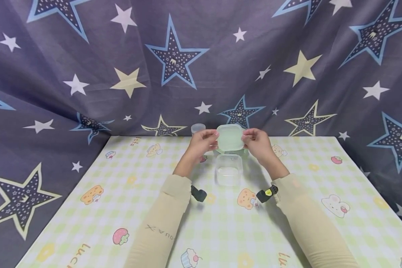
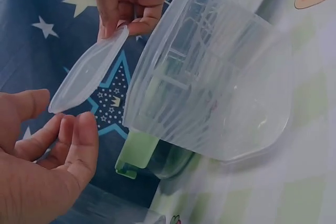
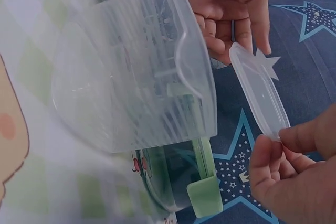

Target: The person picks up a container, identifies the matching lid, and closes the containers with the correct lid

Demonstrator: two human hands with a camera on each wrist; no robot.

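A thin translucent lid (image 1: 230,137) with rounded corners is held up above the table, tilted, in the head view. My right hand (image 1: 258,144) pinches its right edge between thumb and fingers; the right wrist view shows this grip on the lid (image 3: 261,93) closely. At the opposite edge is my left hand (image 1: 202,144), its thumb and fingers spread apart around the lid's corner (image 2: 59,100). Below and nearer stands a clear, deep plastic container (image 1: 229,171), uncovered. Behind it is a glass container with a green clip (image 2: 137,150), partly hidden by the lid and clear container.
A small round clear cup (image 1: 198,128) stands at the back, left of the lid. The table's checked cloth (image 1: 147,208) ends at a dark star-patterned curtain (image 1: 174,108). Dark wrist straps (image 1: 198,194) sit at both sleeve cuffs.
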